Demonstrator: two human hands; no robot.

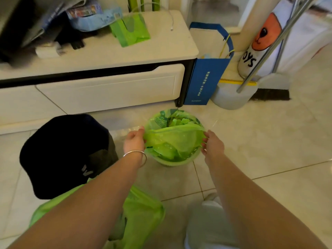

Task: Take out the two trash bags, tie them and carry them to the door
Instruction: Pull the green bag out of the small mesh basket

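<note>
A small green bin (177,161) stands on the tiled floor, lined with a translucent green trash bag (173,139) that holds green scraps. My left hand (134,141) pinches the bag's rim on the left side. My right hand (212,145) grips the rim on the right side. The near edge of the bag is pulled up off the bin between both hands. A second green trash bag (142,212) lies on the floor close to me, partly hidden under my left forearm. A silver bangle sits on my left wrist.
A black bin with a dark lid (62,155) stands left of the green bin. Behind is a white low cabinet (107,87) with clutter on top. A blue paper bag (203,78), a white container (231,97) and a broom (269,94) stand at the right.
</note>
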